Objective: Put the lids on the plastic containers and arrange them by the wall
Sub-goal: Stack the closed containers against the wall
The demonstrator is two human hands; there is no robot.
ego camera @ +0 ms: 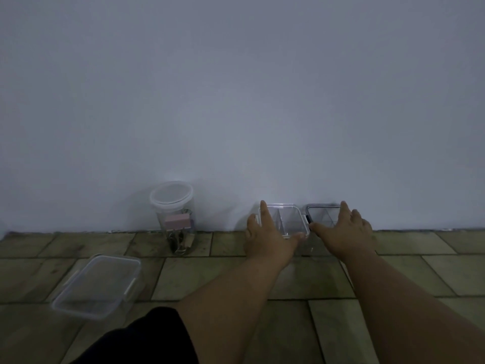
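Both arms are reaching forward to two small boxes standing side by side against the foot of the wall (236,101), at about 5 o'clock in the view. The left hand (265,233) is lying flat on the clear divided container (288,219), its fingers straight, the forefinger running along the box's 9 o'clock edge and the thumb lying across the near edge; nothing is being pinched. The right hand (343,229) is spreading wide and flat over the dark-rimmed container (321,214), which is sitting at 3 o'clock from the clear one and just beside it, the thumb pointing toward the white clip between them. Both boxes are wearing their lids. A round jar (160,222) with a white lid is standing upright by the wall, well apart at 9 o'clock from the clear box, with a pink block (177,221) showing inside. A larger rectangular container (97,285), lidded, is lying out on the tiled floor (236,279) at 7 o'clock from the jar, away from the wall. A dark garment (147,337) is filling the view's 6 o'clock edge
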